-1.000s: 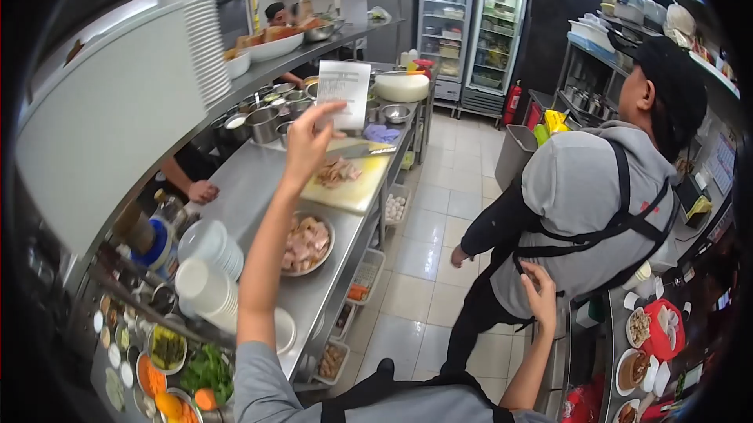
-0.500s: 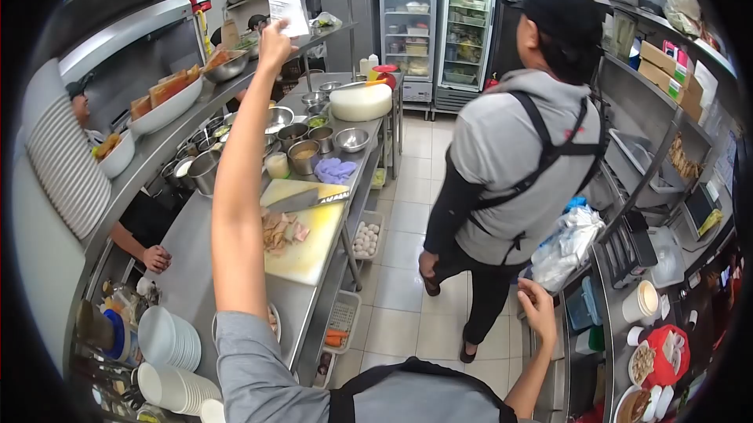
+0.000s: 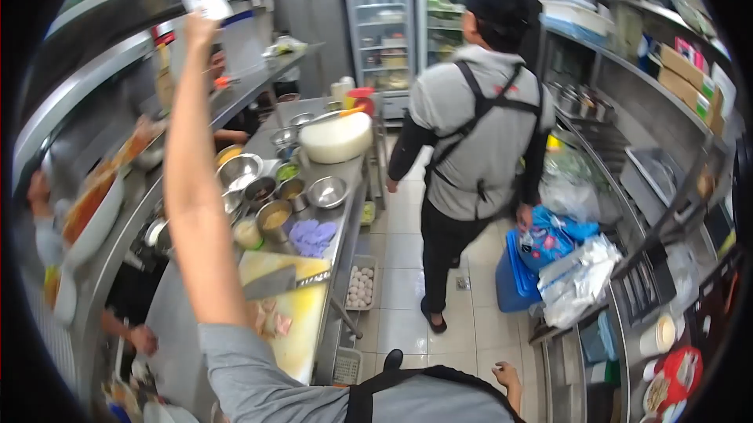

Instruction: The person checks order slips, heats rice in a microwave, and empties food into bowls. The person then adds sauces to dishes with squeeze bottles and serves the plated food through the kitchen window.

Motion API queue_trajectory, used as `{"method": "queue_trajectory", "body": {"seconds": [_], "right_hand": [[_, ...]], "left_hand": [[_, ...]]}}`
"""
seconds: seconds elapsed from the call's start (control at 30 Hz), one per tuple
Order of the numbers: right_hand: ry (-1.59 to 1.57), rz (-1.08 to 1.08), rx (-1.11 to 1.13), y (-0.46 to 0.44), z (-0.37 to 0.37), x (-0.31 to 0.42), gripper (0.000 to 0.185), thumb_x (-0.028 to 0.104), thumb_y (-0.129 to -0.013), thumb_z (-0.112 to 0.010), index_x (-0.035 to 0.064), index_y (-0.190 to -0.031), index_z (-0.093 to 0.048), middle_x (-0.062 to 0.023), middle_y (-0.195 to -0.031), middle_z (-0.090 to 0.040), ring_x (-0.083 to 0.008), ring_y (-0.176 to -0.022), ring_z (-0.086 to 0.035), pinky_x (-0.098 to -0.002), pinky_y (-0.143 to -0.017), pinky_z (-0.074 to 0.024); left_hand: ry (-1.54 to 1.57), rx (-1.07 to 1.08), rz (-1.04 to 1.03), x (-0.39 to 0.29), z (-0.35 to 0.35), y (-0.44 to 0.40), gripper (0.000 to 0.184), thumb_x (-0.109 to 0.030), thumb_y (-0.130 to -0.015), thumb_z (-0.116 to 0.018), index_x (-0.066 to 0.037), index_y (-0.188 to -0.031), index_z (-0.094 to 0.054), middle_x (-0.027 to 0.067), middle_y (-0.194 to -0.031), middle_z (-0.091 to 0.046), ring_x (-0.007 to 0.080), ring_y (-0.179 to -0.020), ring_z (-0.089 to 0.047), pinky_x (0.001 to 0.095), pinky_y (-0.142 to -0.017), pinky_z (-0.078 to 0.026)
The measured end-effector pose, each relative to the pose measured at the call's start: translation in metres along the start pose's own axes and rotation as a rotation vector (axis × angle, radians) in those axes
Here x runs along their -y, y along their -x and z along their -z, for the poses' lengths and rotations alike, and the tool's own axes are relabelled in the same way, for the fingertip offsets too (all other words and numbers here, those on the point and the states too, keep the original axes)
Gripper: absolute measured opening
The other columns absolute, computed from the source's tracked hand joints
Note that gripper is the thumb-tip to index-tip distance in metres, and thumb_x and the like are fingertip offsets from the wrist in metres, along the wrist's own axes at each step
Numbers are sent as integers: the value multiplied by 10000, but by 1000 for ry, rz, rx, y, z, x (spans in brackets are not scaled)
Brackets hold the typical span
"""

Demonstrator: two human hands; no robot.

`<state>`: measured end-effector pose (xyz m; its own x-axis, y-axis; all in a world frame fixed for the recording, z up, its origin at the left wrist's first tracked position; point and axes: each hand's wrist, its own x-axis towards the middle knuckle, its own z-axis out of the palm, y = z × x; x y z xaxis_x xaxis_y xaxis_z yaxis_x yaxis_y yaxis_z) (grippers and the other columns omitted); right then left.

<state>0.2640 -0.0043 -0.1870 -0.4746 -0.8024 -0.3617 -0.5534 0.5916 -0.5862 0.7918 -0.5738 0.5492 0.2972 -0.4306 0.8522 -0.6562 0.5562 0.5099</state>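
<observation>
My left arm is stretched up toward the overhead shelf, and my left hand pinches a white paper slip at its lower edge. The slip is blurred, so its print cannot be read. Low on the right, my right hand hangs beside my body with loosely bent fingers and nothing visible in it. Below my raised arm a cutting board lies on the steel counter. On it rest a large knife and pieces of sliced meat, partly hidden by my arm.
A co-worker stands in the aisle, back turned. Another person's hand rests across the counter. Metal bowls, a purple cloth and a large white round block crowd the counter. A blue bin and bags stand right.
My left hand and the slip have moved left and up in view. My right hand has dropped lower. The co-worker has stepped forward along the aisle, and the view has turned right.
</observation>
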Motion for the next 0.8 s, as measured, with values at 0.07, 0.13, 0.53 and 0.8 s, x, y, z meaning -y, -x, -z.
{"method": "queue_trajectory", "body": {"seconds": [0.07,0.13,0.53,0.8], "right_hand": [[-69,-250,37,16,-39,-41,406,319,-688,-688,97,-1023,-629,-163,-956,-628,-300,-912,-596,-380,-817,-466],[67,-103,189,10,-101,-117,379,383,-760,-582,98,-1003,-642,-140,-868,-648,-258,-794,-626,-372,-690,-499],[-136,-477,62,-5,-149,-51,352,371,-794,-486,68,-868,-648,-145,-825,-647,-268,-686,-637,-402,-668,-519],[-530,-496,-580,74,-101,-35,307,344,-792,-558,66,-898,-635,-122,-760,-642,-222,-620,-617,-357,-617,-493]], "left_hand": [[-60,38,-66,34,-22,-25,502,8,-694,-567,48,-1188,-483,161,-844,-602,203,-803,-612,308,-566,-510],[-56,126,-140,64,-72,-25,502,-5,-700,-571,46,-1191,-475,166,-876,-574,214,-831,-586,318,-588,-501],[35,283,-301,67,-227,225,515,-80,-736,-597,35,-1209,-428,190,-1067,-409,280,-1003,-431,378,-716,-448],[388,93,-512,-102,-201,390,533,-130,-760,-614,28,-1220,-397,207,-1195,-299,323,-1117,-328,418,-802,-413]]}}
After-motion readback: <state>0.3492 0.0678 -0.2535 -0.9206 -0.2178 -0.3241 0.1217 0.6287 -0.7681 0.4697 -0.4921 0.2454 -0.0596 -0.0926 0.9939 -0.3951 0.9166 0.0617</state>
